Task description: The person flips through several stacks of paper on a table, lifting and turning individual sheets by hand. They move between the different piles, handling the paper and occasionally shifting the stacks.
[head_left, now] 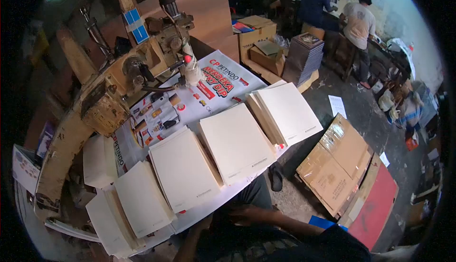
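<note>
My left hand [204, 223] is low in the view by my lap, just below the table's near edge. Beside it, my right hand [248, 213] rests over my dark trousers. Shadow hides the fingers of both, so I cannot make out whether they hold anything. Nearest to them on the table are a stack of white printed sheets [183, 170] and another stack of sheets [237, 143]. More stacks flank these: one stack [287, 113] at the right end, and a stack [144, 198] and a stack [111, 223] to the left.
A printed banner [213, 93] covers the table under a heavy, worn machine [135, 72]. Flattened cardboard [335, 167] and a red board [375, 205] lie to the right. Behind stand a tall pile of dark books [304, 60] and a carton [256, 36]. Two people work at the back.
</note>
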A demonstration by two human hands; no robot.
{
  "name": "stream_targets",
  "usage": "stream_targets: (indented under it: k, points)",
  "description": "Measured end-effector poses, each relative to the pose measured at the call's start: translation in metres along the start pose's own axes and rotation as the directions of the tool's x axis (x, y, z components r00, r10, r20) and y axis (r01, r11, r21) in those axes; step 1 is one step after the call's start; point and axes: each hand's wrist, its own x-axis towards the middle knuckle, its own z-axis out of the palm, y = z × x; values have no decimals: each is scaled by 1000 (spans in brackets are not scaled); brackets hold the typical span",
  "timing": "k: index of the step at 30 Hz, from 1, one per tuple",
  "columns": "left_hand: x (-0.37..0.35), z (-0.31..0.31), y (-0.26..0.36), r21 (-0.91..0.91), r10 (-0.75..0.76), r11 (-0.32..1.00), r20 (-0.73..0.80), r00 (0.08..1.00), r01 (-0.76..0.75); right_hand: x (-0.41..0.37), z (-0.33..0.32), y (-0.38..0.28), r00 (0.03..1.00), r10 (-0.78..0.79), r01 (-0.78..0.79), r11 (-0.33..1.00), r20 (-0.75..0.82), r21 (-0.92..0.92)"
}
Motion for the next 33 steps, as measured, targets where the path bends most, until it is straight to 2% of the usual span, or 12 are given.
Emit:
stream_targets:
  k: [2, 4, 6, 7, 10, 11, 14, 16, 23, 27, 29, 33]
  points:
    - [0, 25, -5, 264, 85, 958, 110, 990, -112, -24, -108, -85, 892, 295, -414, 837, 343, 357]
    - [-31, 62, 16, 620, 295, 725, 113, 949, -299, -61, -151, -85, 912, 306, -407, 755, 272, 514]
    - [-78, 81, 67, 783, 427, 531, 84, 900, -325, -85, -216, -106, 938, 342, -259, 791, -50, 554]
    - [-85, 78, 84, 611, 318, 607, 400, 859, -509, -99, -239, -96, 902, 331, -138, 830, -277, 540]
    - [-139, 91, 255, 493, 19, 610, 774, 633, -620, -95, -302, -69, 319, 289, -296, 935, -903, 195]
    - [-142, 96, 278, 346, 181, 662, 788, 589, -666, -97, -325, -45, 222, 220, -364, 922, -950, 129]
    - [-125, 119, 341, 265, 625, 564, 483, 614, -782, -103, -365, -4, 254, 298, -528, 840, -920, 126]
    - [-91, 139, 346, 506, 911, 263, 149, 383, -821, -110, -374, 23, 315, 367, -505, 846, -875, 173]
    - [-55, 146, 352, 760, 841, 222, 167, 514, -611, -121, -373, 36, 275, 298, -593, 801, -914, 83]
    - [-64, 116, 356, 535, 769, 427, 210, 604, -729, -111, -369, -2, 206, 247, -558, 825, -947, 94]
    - [-75, 101, 346, 270, 757, 630, -4, 653, -728, -114, -359, -13, 259, 426, -135, 905, -867, 404]
    - [-125, 60, 327, -56, 652, 732, -233, 721, -679, -84, -319, -57, 197, 548, -5, 830, -813, 558]
